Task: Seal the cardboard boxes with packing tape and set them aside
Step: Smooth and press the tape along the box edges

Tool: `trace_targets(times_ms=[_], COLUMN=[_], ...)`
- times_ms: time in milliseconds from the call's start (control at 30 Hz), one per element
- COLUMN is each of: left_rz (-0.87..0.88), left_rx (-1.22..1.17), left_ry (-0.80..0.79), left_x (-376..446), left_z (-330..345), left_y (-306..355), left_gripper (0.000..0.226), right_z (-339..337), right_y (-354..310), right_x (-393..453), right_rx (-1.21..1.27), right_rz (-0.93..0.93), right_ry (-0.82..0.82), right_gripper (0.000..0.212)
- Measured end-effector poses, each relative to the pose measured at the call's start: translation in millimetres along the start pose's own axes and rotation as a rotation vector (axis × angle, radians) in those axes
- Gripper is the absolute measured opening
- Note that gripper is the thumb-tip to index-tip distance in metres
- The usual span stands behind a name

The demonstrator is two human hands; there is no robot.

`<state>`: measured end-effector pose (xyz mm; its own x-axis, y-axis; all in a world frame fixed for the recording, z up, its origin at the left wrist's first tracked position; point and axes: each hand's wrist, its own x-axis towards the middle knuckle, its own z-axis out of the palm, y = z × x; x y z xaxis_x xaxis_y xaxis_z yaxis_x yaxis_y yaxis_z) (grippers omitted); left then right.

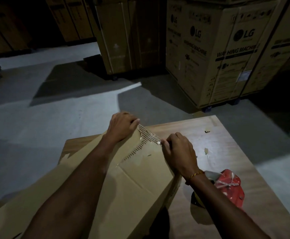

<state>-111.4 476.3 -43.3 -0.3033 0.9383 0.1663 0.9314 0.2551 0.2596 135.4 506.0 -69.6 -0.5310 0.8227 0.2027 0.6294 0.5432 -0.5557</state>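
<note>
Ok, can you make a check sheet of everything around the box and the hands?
Surface: wooden table, with small tape scraps.
Job's things: cardboard box on the table; clear tape strip stretched across its far corner; red tape dispenser lying right of the box.
Clutter: only the scraps.
Hands: left hand pinches the strip's far end; right hand pinches its near end, a gold bracelet on the wrist.
Cables: nothing seen.
Surroundings: dim grey floor; big LG washing machine cartons behind; more tall cartons in the dark.
</note>
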Motion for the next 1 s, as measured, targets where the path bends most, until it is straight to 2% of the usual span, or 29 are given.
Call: trace_targets(times_ms=[133,233,400,533,667,867,1000], left_rz=[-0.174,-0.195,-0.254,-0.270,-0.278,-0.352,-0.377], left_rx=[-0.085,-0.080,-0.061,-0.039,0.011,0.021,0.021], left_ry=[0.013,0.037,0.062,0.082,0.086,0.017,0.010], left_x=[6,11,15,13,12,14,16], left_z=[5,8,9,10,11,10,9], left_y=[-4,-4,-8,-3,0,-2,-1], left_gripper=[0.038,0.041,0.043,0.043,0.044,0.050,0.051], right_z=[1,2,-1,7,30,17,-4], right_y=[-1,-2,-8,-24,-43,-27,-3], right_x=[1,1,13,34,62,51,9], right_rx=[-0.046,-0.095,-0.197,-0.172,-0.110,-0.058,-0.165], right_rz=[0.013,-0.010,-0.048,-0.127,-0.112,-0.088,0.010], right_ry=[0.021,0.015,-0.154,-0.262,-0.342,-0.380,-0.298], right_gripper=[0.026,0.029,0.032,0.032,0.034,0.039,0.042])
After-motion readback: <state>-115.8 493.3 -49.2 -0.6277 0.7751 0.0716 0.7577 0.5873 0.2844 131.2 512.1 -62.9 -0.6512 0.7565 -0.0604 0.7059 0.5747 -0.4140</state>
